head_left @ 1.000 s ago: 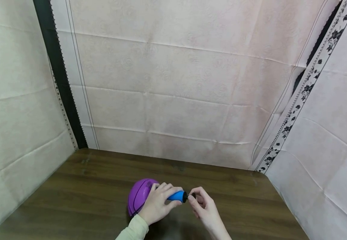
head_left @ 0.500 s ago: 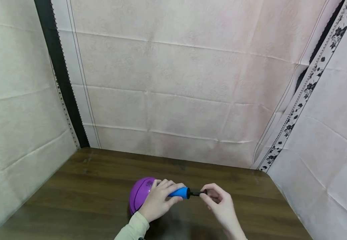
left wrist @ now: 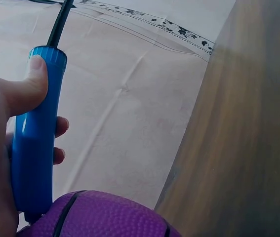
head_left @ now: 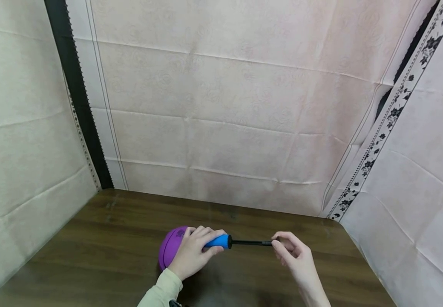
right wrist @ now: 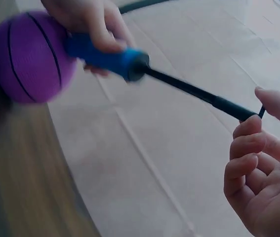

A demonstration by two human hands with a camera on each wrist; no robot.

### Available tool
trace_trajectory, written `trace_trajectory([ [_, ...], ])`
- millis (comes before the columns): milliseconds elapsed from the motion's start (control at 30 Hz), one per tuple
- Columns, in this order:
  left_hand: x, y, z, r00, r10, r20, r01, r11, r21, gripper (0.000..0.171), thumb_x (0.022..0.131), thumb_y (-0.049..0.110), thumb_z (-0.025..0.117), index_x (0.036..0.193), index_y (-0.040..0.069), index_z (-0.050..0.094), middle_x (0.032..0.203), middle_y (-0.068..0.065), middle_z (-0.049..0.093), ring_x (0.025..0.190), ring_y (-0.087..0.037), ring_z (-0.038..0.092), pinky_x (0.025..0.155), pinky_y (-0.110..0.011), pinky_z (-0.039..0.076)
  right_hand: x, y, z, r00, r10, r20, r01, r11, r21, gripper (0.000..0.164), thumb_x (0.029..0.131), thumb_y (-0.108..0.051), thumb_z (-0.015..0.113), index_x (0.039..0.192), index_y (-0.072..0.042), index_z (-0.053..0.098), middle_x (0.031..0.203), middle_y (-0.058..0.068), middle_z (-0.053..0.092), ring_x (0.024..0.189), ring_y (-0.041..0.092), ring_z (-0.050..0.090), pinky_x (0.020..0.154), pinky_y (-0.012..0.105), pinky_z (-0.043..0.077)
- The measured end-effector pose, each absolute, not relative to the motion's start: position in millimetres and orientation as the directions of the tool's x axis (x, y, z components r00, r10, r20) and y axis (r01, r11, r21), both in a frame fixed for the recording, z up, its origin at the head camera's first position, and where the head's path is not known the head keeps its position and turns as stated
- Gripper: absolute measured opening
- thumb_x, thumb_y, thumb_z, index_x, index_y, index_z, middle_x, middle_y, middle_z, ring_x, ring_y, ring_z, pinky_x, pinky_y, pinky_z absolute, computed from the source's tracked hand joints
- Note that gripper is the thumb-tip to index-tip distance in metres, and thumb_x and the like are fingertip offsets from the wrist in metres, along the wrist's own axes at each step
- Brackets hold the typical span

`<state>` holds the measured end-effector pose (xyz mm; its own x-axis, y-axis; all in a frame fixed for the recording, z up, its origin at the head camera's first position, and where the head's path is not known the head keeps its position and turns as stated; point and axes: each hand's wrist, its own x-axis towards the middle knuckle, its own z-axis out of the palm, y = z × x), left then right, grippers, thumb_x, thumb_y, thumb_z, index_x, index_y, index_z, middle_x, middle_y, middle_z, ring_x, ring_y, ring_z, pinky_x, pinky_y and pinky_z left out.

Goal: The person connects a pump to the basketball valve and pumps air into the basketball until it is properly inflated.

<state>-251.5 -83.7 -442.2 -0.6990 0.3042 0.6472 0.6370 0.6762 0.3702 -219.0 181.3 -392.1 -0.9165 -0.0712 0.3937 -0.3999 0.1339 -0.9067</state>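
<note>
Black rod (head_left: 250, 242) drawn farther out; left hand (head_left: 195, 254) curled round blue pump (head_left: 219, 241), right hand (head_left: 295, 254) pinching rod at far end.

The left sleeve (head_left: 162, 290) is pale green, a small black item (head_left: 174, 303) beside it, hands (head_left: 297, 259) bare.

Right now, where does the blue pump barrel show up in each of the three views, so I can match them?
Head: blue pump barrel, low, near the centre, partly covered by the left hand.
Left wrist: blue pump barrel, left side, nearly upright.
Right wrist: blue pump barrel, upper left, slanting.
Shared landmark: the purple ball, at the barrel's end away from the black rod.
</note>
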Motion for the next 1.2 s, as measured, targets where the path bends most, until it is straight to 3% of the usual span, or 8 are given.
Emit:
trace_trajectory([
  [167, -248.1, -72.7, -444.4, -0.688, 0.311, 0.655, 0.657, 0.651, 0.381, 0.036, 0.088, 0.033, 0.067, 0.123, 0.026, 0.064, 0.101, 0.012, 0.067, 0.095, -0.005, 0.056, 0.088, -0.038, 0.038, -217.0, 159.4, -398.9, -0.903, -0.217, 0.372, -0.384, 0.015, -0.923, 0.006, 0.097, -0.006, 0.056, 0.103, -0.008, 0.055, 0.062, -0.008, 0.046, 0.05, 0.003, 0.043, 0.043, 0.027, 0.036],
  [267, -245.5, -63.5, -445.6, -0.68, 0.345, 0.646, 0.685, 0.614, 0.393, 0.035, 0.092, 0.033, 0.063, 0.125, 0.022, 0.063, 0.103, 0.01, 0.067, 0.094, -0.006, 0.056, 0.088, -0.037, 0.038, -217.0, 148.8, -403.0, -0.888, -0.305, 0.344, -0.356, -0.017, -0.934, 0.008, 0.099, -0.009, 0.054, 0.104, -0.004, 0.05, 0.065, -0.007, 0.045, 0.05, 0.004, 0.042, 0.043, 0.032, 0.033],
  [367, -242.9, -57.1, -446.1, -0.688, 0.37, 0.624, 0.694, 0.587, 0.418, 0.034, 0.095, 0.034, 0.058, 0.126, 0.021, 0.061, 0.105, 0.01, 0.066, 0.095, -0.006, 0.055, 0.089, -0.037, 0.038, -218.6, 143.8, -407.2, -0.879, -0.36, 0.313, -0.33, -0.014, -0.944, 0.015, 0.1, -0.01, 0.052, 0.107, 0.001, 0.047, 0.067, -0.007, 0.044, 0.05, 0.004, 0.042, 0.044, 0.035, 0.032],
  [567, -242.0, -58.7, -444.1, -0.687, 0.395, 0.61, 0.688, 0.624, 0.371, 0.032, 0.094, 0.038, 0.058, 0.124, 0.026, 0.061, 0.103, 0.011, 0.065, 0.097, -0.007, 0.055, 0.09, -0.039, 0.037, -221.2, 146.7, -410.6, -0.89, -0.397, 0.227, -0.279, 0.078, -0.957, 0.024, 0.1, -0.015, 0.053, 0.112, 0.005, 0.046, 0.068, -0.005, 0.046, 0.052, 0.003, 0.044, 0.047, 0.027, 0.037],
  [867, -244.1, -64.0, -441.8, -0.681, 0.409, 0.607, 0.693, 0.626, 0.357, 0.032, 0.094, 0.042, 0.057, 0.123, 0.031, 0.061, 0.102, 0.013, 0.064, 0.097, -0.005, 0.055, 0.092, -0.042, 0.036, -219.8, 151.5, -404.2, -0.93, -0.337, 0.147, -0.205, 0.143, -0.968, 0.028, 0.095, -0.023, 0.062, 0.111, -0.001, 0.054, 0.069, -0.003, 0.05, 0.052, 0.005, 0.041, 0.049, 0.022, 0.037],
  [1200, -248.3, -80.4, -438.5, -0.704, 0.309, 0.639, 0.621, 0.704, 0.344, 0.034, 0.09, 0.04, 0.062, 0.123, 0.031, 0.062, 0.1, 0.016, 0.064, 0.095, -0.003, 0.055, 0.09, -0.041, 0.034, -218.8, 182.9, -390.0, -0.924, -0.092, 0.37, -0.379, 0.114, -0.918, 0.004, 0.095, -0.006, 0.058, 0.098, -0.004, 0.06, 0.057, -0.007, 0.051, 0.05, 0.003, 0.043, 0.045, 0.026, 0.037],
])
